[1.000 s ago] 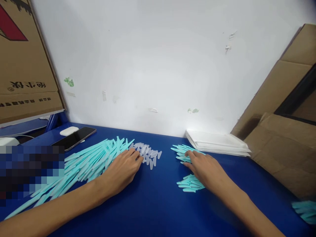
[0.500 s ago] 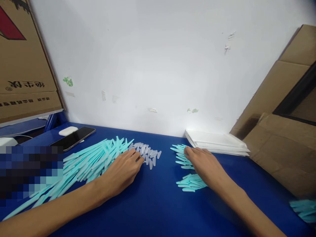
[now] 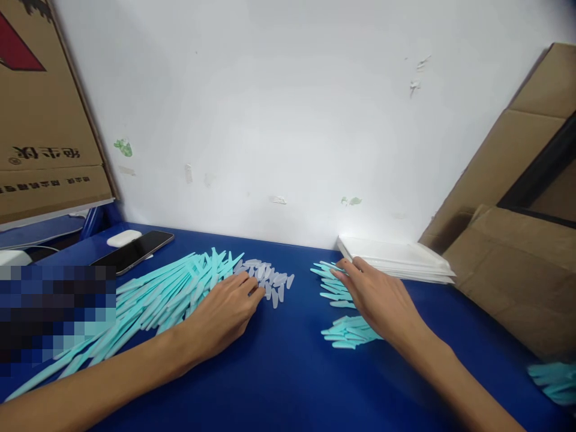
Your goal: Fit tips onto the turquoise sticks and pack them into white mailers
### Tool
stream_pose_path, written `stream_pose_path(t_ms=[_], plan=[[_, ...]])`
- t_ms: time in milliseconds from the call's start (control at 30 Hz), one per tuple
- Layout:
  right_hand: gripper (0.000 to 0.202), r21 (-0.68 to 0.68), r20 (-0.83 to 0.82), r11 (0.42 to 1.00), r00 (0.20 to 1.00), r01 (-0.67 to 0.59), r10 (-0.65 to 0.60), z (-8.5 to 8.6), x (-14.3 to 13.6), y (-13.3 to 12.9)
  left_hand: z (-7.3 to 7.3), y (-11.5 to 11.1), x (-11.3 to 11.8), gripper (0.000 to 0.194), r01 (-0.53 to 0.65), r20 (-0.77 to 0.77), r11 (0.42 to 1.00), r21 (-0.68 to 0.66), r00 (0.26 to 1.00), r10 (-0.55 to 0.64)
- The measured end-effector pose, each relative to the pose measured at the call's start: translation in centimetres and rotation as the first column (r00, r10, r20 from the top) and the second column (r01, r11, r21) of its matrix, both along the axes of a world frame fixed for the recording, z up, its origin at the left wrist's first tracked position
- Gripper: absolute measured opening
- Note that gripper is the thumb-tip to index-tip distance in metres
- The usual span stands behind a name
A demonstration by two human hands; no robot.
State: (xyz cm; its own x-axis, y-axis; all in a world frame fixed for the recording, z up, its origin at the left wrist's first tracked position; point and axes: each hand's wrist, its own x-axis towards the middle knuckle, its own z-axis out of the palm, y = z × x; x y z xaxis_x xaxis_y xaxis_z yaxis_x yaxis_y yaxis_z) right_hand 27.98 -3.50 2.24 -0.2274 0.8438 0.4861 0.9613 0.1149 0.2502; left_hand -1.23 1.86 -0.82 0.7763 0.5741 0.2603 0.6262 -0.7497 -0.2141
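My left hand [image 3: 236,302] rests at the right end of a loose heap of long turquoise plastic sticks [image 3: 173,294], shaped like slim eyebrow razors. Its fingers are curled down at the near edge of a cluster of small translucent caps [image 3: 274,279]; anything between the fingertips is hidden. To the right, my right hand [image 3: 375,291] hovers over a row of turquoise sticks [image 3: 333,288], thumb and index finger slightly apart, with nothing visibly held. Nearer to me, a second bunch of turquoise sticks [image 3: 346,333] lies partly under the right wrist.
Behind my right hand lies a stack of white trays or sheets [image 3: 396,258] against the wall. A phone [image 3: 135,252] and a white case [image 3: 124,239] sit at the back left. Cardboard [image 3: 508,282] borders the right side, with more turquoise pieces [image 3: 555,383] at the lower right.
My right hand has lifted slightly off the row of sticks, and its thumb and index finger have spread. My left hand has barely moved.
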Motion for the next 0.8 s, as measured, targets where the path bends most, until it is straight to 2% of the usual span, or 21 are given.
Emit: stream_pose_path(t_ms=[167, 567, 800], plan=[[0.028, 0.026, -0.1, 0.996, 0.991, -0.087, 0.089, 0.14, 0.02, 0.01, -0.17, -0.07, -0.04, 0.025, 0.024, 0.018, 1.0, 0.01, 1.0, -0.024], [0.031, -0.023, -0.167, 0.995, 0.981, -0.101, 0.096, 0.15, -0.79, -0.52, 0.06, -0.26, 0.19, 0.023, 0.015, -0.013, 1.0, -0.004, 1.0, -0.015], [0.029, -0.006, -0.185, 0.993, 0.976, -0.118, 0.115, 0.03, -0.62, -0.47, -0.13, -0.22, 0.11, 0.021, 0.027, -0.015, 1.0, 0.007, 1.0, -0.027]])
